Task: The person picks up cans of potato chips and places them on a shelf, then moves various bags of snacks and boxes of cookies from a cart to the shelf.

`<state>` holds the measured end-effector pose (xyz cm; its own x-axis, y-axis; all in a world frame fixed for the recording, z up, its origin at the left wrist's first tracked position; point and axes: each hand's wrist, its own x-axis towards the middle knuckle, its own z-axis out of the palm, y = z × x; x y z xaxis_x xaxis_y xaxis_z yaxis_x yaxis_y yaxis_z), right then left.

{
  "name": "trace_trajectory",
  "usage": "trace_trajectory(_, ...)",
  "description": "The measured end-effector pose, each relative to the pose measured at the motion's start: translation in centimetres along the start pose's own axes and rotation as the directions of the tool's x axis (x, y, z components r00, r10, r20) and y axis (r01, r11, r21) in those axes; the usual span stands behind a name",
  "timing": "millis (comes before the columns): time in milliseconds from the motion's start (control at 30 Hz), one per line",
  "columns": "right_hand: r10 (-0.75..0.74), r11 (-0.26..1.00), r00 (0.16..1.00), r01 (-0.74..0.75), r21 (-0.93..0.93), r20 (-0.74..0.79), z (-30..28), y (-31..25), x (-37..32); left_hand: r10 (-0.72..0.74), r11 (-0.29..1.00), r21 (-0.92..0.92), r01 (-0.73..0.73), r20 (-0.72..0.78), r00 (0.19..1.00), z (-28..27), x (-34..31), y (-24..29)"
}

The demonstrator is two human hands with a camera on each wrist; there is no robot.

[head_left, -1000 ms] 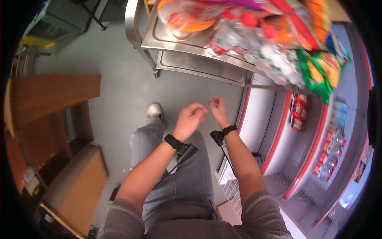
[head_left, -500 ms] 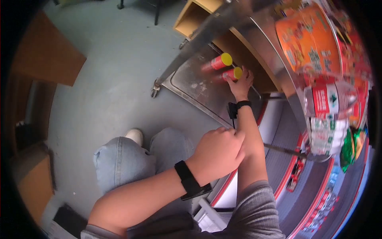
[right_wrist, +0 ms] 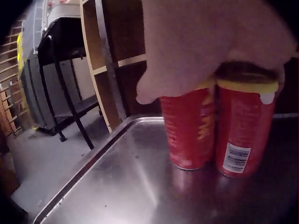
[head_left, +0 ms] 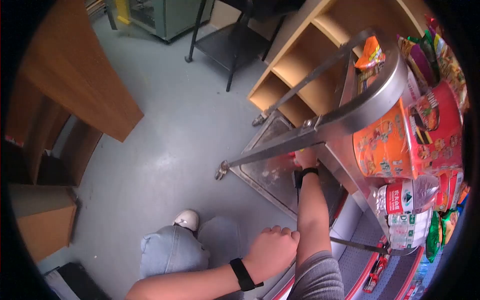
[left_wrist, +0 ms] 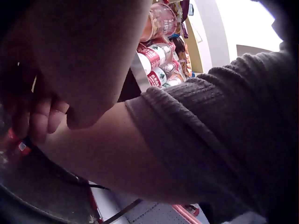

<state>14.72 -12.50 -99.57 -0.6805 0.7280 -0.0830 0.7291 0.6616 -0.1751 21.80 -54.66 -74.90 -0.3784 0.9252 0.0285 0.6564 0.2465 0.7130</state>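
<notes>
Two red canisters with yellow lids, the left canister and the right canister, stand side by side on the steel lower shelf of a trolley. From above, my right hand grips their tops, fingers and palm covering much of the lids. In the head view this hand is low under the trolley's upper deck, with the canisters mostly hidden. My left hand lies across beside my right forearm. Its fingers hang loosely curled and hold nothing.
The trolley's upper deck carries noodle tubs, a water bottle and snack bags. Its metal frame slants between my head and the lower shelf. Wooden cubbies stand behind, red-edged shelves at the right.
The view has swung toward the trolley. My right hand has reached from in front of my body to the canisters on its lower shelf. My left hand has moved beside my right forearm.
</notes>
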Motion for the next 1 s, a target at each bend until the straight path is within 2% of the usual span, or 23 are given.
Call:
trace_trajectory(33, 0.137, 0.985, 0.988, -0.128, -0.113, 0.075, -0.1, -0.9, -0.4, 0.001, 1.0, 0.011, 0.0, -0.018, 1.0, 0.2, -0.1, 0.2)
trace_trajectory(100, 0.136, 0.989, 0.984, -0.128, -0.08, 0.111, -2.8, -4.1, -3.7, 0.035, 0.999, 0.0, -0.035, -0.045, 0.998, 0.2, -0.1, 0.3)
trace_trajectory(133, 0.18, 0.982, 0.983, -0.182, -0.043, -0.034, -2.5, -5.1, -5.7, 0.037, 0.999, 0.009, -0.037, -0.058, 0.998, 0.1, 0.0, 0.3)
trace_trajectory(167, 0.176, 0.972, 0.981, -0.159, -0.174, 0.087, -3.8, -6.8, -6.8, 0.031, 0.999, -0.021, -0.032, -0.056, 0.998, 0.1, 0.0, 0.4)
trace_trajectory(233, 0.204, 0.972, 0.972, -0.215, 0.096, 0.116, -5.7, -8.6, -8.5, 0.027, 0.999, -0.044, -0.03, -0.056, 0.998, -0.1, 0.2, 0.3)
trace_trajectory(267, 0.207, 0.971, 0.971, -0.218, 0.098, 0.117, -4.7, -7.9, -8.9, 0.027, 0.999, -0.043, -0.029, -0.056, 0.998, 0.0, 0.1, 0.3)
trace_trajectory(333, 0.075, 0.997, 0.984, -0.071, 0.032, -0.164, -2.0, -6.0, -9.2, 0.035, 0.998, -0.047, -0.037, -0.047, 0.998, 0.4, -0.1, 0.6)
trace_trajectory(367, 0.087, 0.996, 0.983, -0.083, 0.031, -0.164, -1.2, -5.1, -9.1, 0.016, 0.999, -0.03, -0.016, -0.019, 1.0, 0.4, 0.1, 0.6)
trace_trajectory(433, -0.041, 0.997, 0.977, 0.026, -0.071, -0.211, -0.4, -3.7, -9.5, 0.003, 1.0, -0.029, -0.002, 0.037, 0.999, 0.4, 0.3, 0.6)
trace_trajectory(500, 0.076, 0.997, 0.997, -0.075, -0.02, 0.004, -4.5, -5.8, -11.3, -0.031, 0.999, -0.017, 0.031, 0.012, 0.999, 0.6, 0.4, 0.7)
trace_trajectory(567, -0.071, 0.994, 0.981, 0.084, 0.065, -0.179, -3.4, -2.9, -12.3, -0.048, 0.999, 0.007, 0.048, -0.04, 0.998, 0.3, 0.7, 0.3)
trace_trajectory(600, -0.082, 0.969, 0.984, 0.116, 0.219, -0.159, -4.9, -3.2, -13.8, -0.101, 0.995, 0.009, 0.101, -0.014, 0.995, -0.2, 1.0, 0.1)
trace_trajectory(633, -0.063, 0.972, 0.987, 0.094, 0.216, -0.148, -6.2, -3.2, -15.9, -0.153, 0.988, 0.015, 0.153, 0.012, 0.988, -0.7, 1.3, 0.0)
trace_trajectory(667, -0.112, 0.921, 0.984, 0.154, 0.357, -0.137, -7.6, -3.1, -17.8, -0.149, 0.989, 0.009, 0.149, 0.027, 0.988, -1.1, 1.7, -0.3)
trace_trajectory(700, -0.16, 0.846, 0.977, 0.208, 0.491, -0.138, -9.1, -3.1, -19.7, -0.171, 0.984, 0.045, 0.174, -0.077, 0.982, -1.4, 2.0, -0.7)
trace_trajectory(733, -0.198, 0.823, 0.979, 0.14, 0.55, 0.048, -11.1, -2.8, -21.7, -0.185, 0.977, 0.077, 0.2, -0.173, 0.967, -1.5, 2.2, -1.0)
trace_trajectory(767, -0.168, 0.828, 0.984, 0.112, 0.55, 0.053, -12.7, -2.7, -23.6, -0.173, 0.98, 0.075, 0.185, -0.146, 0.974, -1.5, 2.5, -1.3)
trace_trajectory(833, -0.339, 0.695, 0.927, 0.131, 0.707, 0.161, -16.1, -2.6, -27.3, -0.137, 0.986, 0.055, 0.157, -0.267, 0.954, -1.1, 3.2, -2.0)
trace_trajectory(867, -0.372, 0.667, 0.914, 0.143, 0.731, 0.161, -18.2, -3.1, -28.8, -0.048, 0.992, 0.09, 0.084, -0.345, 0.938, -0.5, 3.4, -2.4)
trace_trajectory(900, -0.343, 0.672, 0.925, 0.119, 0.731, 0.165, -19.5, -3.2, -30.3, -0.035, 0.994, 0.085, 0.066, -0.319, 0.947, -0.4, 3.7, -2.7)
trace_trajectory(933, -0.386, 0.606, 0.905, 0.103, 0.788, 0.178, -20.7, -3.1, -31.3, -0.061, 0.98, -0.19, 0.058, -0.005, 0.998, -0.5, 4.2, -3.1)
trace_trajectory(967, -0.432, 0.537, 0.884, 0.092, 0.839, 0.18, -21.8, -3.1, -32.1, 0.005, 0.892, -0.433, 0.133, 0.303, 0.953, -0.6, 5.0, -3.3)
trace_trajectory(1000, -0.435, 0.528, 0.882, 0.084, 0.845, 0.184, -23.0, -3.2, -32.9, 0.032, 0.803, -0.553, 0.221, 0.411, 0.911, -1.3, 5.4, -2.8)
